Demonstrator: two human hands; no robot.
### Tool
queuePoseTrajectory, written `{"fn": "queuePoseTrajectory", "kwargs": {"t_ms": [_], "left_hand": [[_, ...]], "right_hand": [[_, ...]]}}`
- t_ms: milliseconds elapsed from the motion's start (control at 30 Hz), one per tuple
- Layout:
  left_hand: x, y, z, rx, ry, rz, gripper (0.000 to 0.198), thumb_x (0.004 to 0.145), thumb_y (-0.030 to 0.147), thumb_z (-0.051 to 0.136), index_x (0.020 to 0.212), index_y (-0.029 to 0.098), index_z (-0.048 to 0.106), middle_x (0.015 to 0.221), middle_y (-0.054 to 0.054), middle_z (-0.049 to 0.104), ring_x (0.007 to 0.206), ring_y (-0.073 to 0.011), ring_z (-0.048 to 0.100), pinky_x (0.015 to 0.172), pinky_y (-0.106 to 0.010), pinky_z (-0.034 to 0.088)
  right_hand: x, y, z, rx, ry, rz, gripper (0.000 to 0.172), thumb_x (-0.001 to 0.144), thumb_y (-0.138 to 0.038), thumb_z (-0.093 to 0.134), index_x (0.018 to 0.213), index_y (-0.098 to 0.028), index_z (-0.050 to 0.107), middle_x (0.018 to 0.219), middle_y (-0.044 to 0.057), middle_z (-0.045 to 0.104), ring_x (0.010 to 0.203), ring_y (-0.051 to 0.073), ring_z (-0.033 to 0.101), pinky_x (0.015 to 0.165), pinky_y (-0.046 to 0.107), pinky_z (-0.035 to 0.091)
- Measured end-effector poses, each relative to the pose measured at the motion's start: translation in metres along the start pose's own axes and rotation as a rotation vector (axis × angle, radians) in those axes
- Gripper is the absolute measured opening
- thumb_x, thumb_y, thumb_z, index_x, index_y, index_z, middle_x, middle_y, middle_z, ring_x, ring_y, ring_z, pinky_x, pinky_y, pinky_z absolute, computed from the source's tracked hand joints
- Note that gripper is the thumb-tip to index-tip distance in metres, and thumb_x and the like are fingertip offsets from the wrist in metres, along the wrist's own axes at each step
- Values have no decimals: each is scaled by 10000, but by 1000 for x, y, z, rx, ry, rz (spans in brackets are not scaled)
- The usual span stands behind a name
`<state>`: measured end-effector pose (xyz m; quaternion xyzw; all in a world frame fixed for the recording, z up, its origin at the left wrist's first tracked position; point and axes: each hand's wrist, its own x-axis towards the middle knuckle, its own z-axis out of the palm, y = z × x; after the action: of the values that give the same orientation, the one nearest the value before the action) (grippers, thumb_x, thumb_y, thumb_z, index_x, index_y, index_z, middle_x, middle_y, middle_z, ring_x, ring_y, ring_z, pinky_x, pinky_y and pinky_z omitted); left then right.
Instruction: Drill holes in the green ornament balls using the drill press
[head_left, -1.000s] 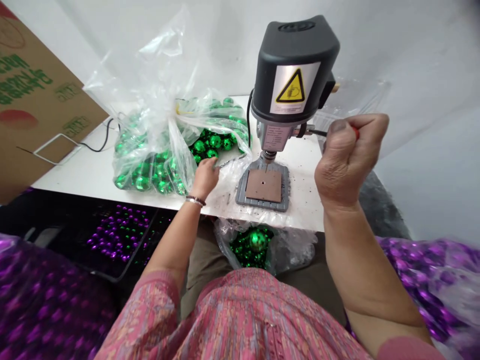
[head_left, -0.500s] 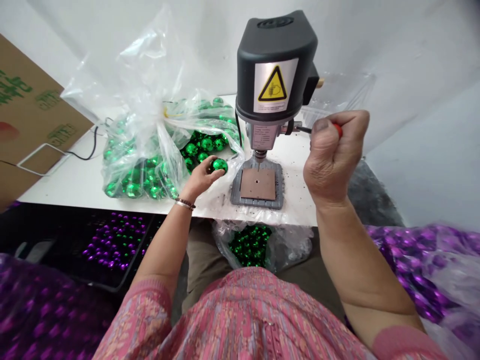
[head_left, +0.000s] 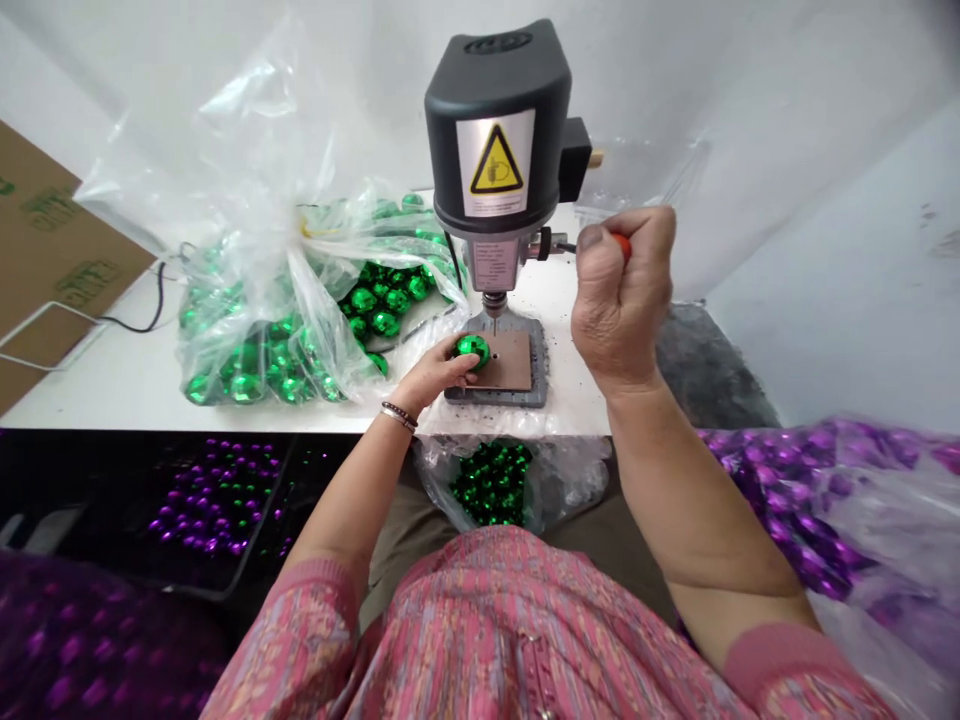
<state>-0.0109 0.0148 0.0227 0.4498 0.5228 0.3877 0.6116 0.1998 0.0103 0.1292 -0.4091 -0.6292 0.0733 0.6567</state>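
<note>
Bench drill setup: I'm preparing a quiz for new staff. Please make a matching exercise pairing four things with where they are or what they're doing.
Things:
1. Left hand
2. Right hand
3. Green baubles on the table
4. Purple baubles

Places and states:
A. In a black crate below the table's edge
B. Clenched round a red-handled lever
C. In a clear plastic bag
D. Holding a shiny green bauble over a brown plate

Pairs: 1-D, 2-B, 3-C, 4-A
</note>
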Motion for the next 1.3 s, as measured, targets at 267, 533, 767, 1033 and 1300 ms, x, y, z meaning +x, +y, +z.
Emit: {"fn": "queuePoseTrajectory", "kwargs": {"t_ms": [267,533,767,1033,1300], "left_hand": [[9,1,10,424,80,128,505,780,236,708,1243,190,513,884,10,665,566,-73,605,534,-184,459],[19,2,14,614,127,194,590,759,307,715,1310,179,544,1041,-47,705,831,-139,649,785,-261,525],[13,16,20,798,112,239,613,729,300,745,1312,175,604,1095,-39,719,903,-160,636,848,-271,500],[10,29,30,833,95,167,677,737,270,777,1378,138,602,1003,-40,731,811,-134,609,790,-232,483],[11,28,39,743,119,120,744,704,227,793,1408,129,577,783,23,661,652,-93,513,682,-203,452]], "right_hand": [[14,-16,2,-48,58,31,207,958,-316,475,809,-234,358,680,-59,413,616,65,431,656,217,403],[63,-26,8,-233,-15,215,429,956,-296,540,689,-243,208,639,-86,273,624,59,245,677,238,254],[79,-24,11,-235,-59,265,448,974,-306,502,672,-233,179,635,-87,208,643,63,180,691,227,213],[76,-24,11,-155,-27,255,440,963,-291,512,669,-234,190,632,-91,195,648,56,191,697,217,229],[50,-25,0,-94,4,119,351,888,-209,562,692,-240,273,616,-84,252,594,65,235,639,228,304]]}}
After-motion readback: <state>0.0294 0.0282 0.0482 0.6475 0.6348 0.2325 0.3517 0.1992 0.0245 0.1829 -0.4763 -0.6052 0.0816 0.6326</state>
